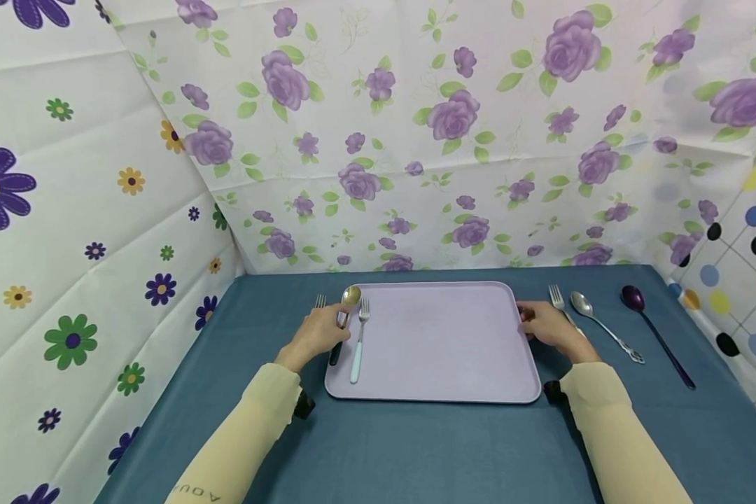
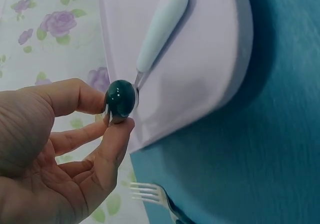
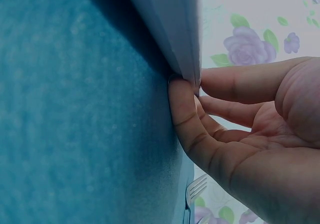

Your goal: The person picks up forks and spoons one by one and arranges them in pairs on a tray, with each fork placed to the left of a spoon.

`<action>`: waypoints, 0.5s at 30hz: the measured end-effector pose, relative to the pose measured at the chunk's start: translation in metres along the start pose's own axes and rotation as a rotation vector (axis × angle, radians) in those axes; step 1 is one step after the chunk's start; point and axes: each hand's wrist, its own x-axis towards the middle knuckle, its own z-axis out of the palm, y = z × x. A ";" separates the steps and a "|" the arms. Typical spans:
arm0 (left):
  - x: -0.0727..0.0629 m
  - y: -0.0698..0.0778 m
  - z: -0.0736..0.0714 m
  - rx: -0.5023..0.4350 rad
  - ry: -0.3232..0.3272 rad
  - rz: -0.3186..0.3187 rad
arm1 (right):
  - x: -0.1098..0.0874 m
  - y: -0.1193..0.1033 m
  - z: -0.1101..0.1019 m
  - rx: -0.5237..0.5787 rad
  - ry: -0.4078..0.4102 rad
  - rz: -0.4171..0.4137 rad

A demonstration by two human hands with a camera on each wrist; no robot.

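Note:
A pale lilac tray (image 1: 441, 343) lies on the blue cloth. Over its left edge, my left hand (image 1: 315, 332) pinches a spoon between thumb and fingers; the spoon's gold bowl (image 1: 351, 297) points away and its dark handle (image 1: 334, 354) points towards me. In the left wrist view the rounded dark handle end (image 2: 121, 99) faces the camera. Beside the spoon on the tray rests a fork with a light blue handle (image 1: 356, 362). At the opposite side, my right hand (image 1: 551, 325) grips the tray's right rim (image 3: 175, 28), thumb above and fingers under it.
Another fork (image 2: 150, 193) lies on the cloth left of the tray, mostly hidden by my left hand in the head view. Right of the tray lie a fork (image 1: 556, 297), a silver spoon (image 1: 582, 304) and a dark purple spoon (image 1: 633, 299). Flowered sheets (image 1: 378, 140) hang behind.

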 end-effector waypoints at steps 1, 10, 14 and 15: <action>0.000 0.001 0.001 0.003 0.002 0.010 | 0.000 0.000 0.000 0.000 0.001 0.002; 0.001 0.013 0.008 0.043 -0.002 0.028 | 0.000 -0.001 0.000 -0.001 -0.001 0.005; 0.001 0.018 0.010 0.035 -0.017 0.038 | 0.001 0.000 0.000 0.003 0.001 0.002; 0.001 0.019 0.010 0.027 -0.023 0.042 | 0.001 0.000 0.000 0.002 0.000 0.000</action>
